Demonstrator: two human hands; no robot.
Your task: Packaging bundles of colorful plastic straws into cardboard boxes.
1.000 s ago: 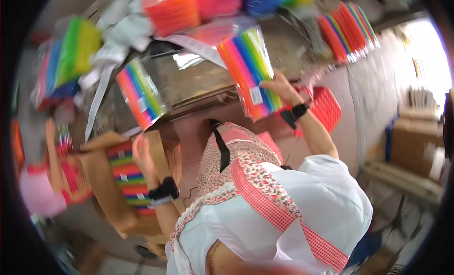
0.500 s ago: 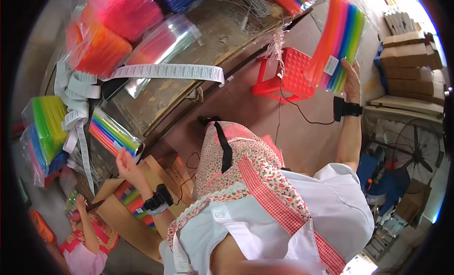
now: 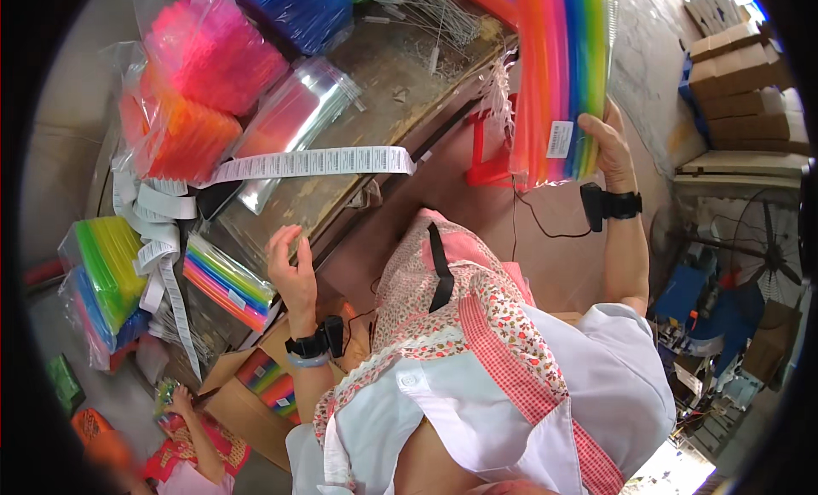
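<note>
Above a wooden table (image 3: 375, 77), right hand (image 3: 607, 141) grips rainbow straw pack (image 3: 561, 77).

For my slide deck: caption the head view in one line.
Right hand lifts a rainbow straw pack while the empty left hand hovers by the wooden table.

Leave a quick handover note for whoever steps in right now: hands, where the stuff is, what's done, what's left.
Right hand: grip closed on a clear pack of rainbow-coloured plastic straws, raised beside the wooden workbench.
Left hand: open, empty, at the bench's near edge.
Done: one rainbow straw pack lies on the bench; more sit in the cardboard box below.
Left: the raised pack is not yet set down.
</note>
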